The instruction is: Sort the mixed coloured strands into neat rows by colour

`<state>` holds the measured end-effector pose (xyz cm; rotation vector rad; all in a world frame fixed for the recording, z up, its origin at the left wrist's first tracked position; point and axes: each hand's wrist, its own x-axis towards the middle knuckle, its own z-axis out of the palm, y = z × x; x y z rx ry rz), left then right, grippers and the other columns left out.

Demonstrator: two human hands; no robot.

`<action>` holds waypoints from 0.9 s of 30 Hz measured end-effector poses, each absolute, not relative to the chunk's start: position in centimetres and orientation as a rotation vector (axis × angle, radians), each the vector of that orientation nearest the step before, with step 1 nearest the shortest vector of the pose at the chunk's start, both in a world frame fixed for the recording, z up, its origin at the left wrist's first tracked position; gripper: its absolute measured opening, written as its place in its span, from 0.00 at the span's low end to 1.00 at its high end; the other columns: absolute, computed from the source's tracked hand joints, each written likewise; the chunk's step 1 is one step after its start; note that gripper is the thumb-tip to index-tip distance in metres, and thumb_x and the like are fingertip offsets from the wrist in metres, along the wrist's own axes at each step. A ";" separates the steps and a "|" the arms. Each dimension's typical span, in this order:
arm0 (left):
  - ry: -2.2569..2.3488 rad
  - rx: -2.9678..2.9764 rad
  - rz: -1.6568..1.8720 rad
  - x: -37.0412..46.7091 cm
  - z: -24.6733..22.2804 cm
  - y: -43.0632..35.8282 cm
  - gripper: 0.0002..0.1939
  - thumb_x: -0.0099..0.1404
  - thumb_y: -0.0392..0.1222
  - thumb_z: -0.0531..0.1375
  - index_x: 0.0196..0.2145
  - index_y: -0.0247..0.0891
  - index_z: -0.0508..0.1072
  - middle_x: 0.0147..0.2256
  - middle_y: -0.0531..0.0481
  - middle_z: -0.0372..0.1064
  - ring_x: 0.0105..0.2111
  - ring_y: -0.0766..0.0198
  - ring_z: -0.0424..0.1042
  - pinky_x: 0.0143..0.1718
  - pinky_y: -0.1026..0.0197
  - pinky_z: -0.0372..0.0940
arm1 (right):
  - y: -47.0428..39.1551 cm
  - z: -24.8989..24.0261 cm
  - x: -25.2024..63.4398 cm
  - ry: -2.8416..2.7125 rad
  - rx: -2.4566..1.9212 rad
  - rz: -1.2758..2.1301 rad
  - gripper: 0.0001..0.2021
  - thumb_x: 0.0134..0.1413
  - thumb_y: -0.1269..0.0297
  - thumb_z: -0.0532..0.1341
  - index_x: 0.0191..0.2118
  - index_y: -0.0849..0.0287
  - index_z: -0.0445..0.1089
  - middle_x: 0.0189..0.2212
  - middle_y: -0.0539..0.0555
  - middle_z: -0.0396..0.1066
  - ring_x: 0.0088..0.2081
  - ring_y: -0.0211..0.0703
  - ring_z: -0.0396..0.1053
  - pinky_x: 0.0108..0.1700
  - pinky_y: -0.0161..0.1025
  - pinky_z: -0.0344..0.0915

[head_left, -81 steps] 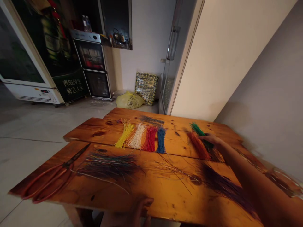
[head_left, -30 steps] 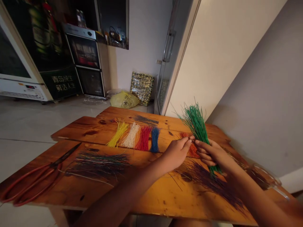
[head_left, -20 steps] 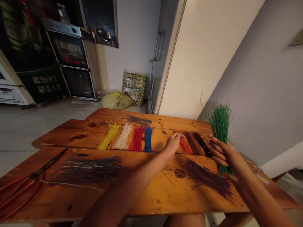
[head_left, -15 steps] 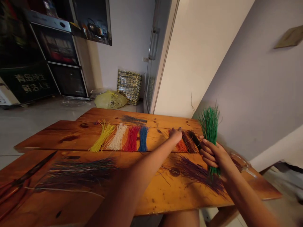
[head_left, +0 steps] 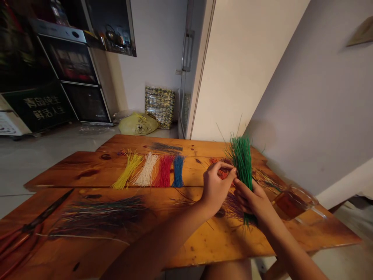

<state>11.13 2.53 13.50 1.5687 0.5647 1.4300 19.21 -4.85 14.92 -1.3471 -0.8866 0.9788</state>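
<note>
An upright bundle of green strands [head_left: 242, 159] is wrapped in the fingers of my right hand [head_left: 251, 198], over the right part of the table. My left hand [head_left: 216, 186] pinches at the bundle's left side, thumb and forefinger together; what lies between the fingertips is too small to make out. Behind my left hand, an orange-red bundle [head_left: 223, 173] is partly covered. Yellow [head_left: 127, 171], white [head_left: 147, 170], red [head_left: 165, 171] and blue [head_left: 178, 171] bundles lie in a row to the left. Purple strands [head_left: 231, 204] show beneath my hands.
Scissors with red handles [head_left: 27, 229] lie at the left of the wooden table [head_left: 186, 254], beside mixed dark strands [head_left: 101, 214]. Dark strands [head_left: 166, 147] lie at the back. A glass mug of brown liquid [head_left: 291, 204] stands at the right.
My left hand has moved from over the orange-red bundle to the green bundle's side. My right hand has brought the green bundle leftward. The mug shows more fully.
</note>
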 end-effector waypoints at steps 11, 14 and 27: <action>0.667 1.718 1.496 10.5 12.7 2.5 0.03 0.58 0.38 0.60 0.28 0.37 0.73 0.31 0.50 0.72 0.38 0.62 0.67 0.43 0.60 0.59 | -4.8 14.5 19.2 -0.973 -1.436 0.941 0.19 0.46 0.47 0.60 0.38 0.53 0.56 0.13 0.37 0.44 0.12 0.27 0.41 0.12 0.25 0.40; 0.678 1.612 1.354 10.9 12.4 2.9 0.03 0.55 0.37 0.61 0.27 0.36 0.74 0.30 0.50 0.72 0.35 0.62 0.68 0.41 0.61 0.60 | -4.8 14.2 19.6 -1.009 -1.454 0.928 0.20 0.46 0.47 0.61 0.39 0.53 0.57 0.14 0.38 0.45 0.12 0.27 0.42 0.12 0.25 0.40; 0.488 1.090 0.996 11.1 12.7 2.8 0.05 0.51 0.38 0.60 0.23 0.32 0.72 0.25 0.48 0.70 0.29 0.65 0.68 0.36 0.64 0.61 | -5.3 13.4 20.2 -0.911 -1.284 1.047 0.15 0.51 0.52 0.60 0.28 0.55 0.54 0.15 0.39 0.47 0.12 0.25 0.39 0.11 0.25 0.39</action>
